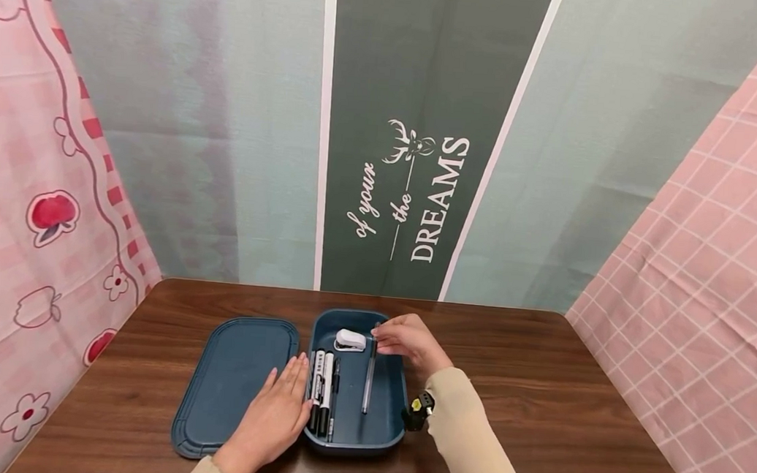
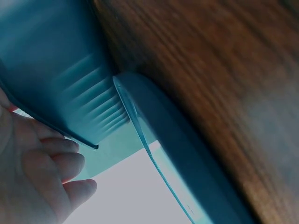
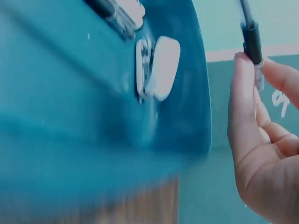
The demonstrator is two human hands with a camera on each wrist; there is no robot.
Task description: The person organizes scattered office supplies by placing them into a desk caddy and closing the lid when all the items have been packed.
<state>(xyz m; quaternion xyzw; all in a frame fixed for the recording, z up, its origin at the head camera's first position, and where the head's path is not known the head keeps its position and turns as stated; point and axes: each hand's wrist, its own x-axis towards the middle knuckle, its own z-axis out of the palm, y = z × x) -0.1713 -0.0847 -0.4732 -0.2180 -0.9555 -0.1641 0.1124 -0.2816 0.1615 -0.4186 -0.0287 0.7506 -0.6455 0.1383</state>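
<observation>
On the table sits a blue rectangular box [image 1: 353, 449]. My right hand [image 1: 410, 343] pinches a clear-barrelled pen [image 1: 368, 388] near its black end, over the right half of the box; in the right wrist view the pen's black part [image 3: 252, 43] is between thumb and finger. My left hand [image 1: 277, 414] rests along the box's left wall, fingers fairly straight; the left wrist view has its fingers [image 2: 70, 165] at the box's rim. Inside, black-and-white markers [image 1: 326, 390] and a dark pen [image 1: 334, 402] line the left side. A white stapler [image 1: 350, 341] lies toward the back.
The box's blue lid [image 1: 233, 384] lies flat to the left, partly behind my left hand. Brown wooden table [image 1: 537, 423] stretches to the right of the box. Printed curtains [image 1: 279, 149] hang behind and at both sides.
</observation>
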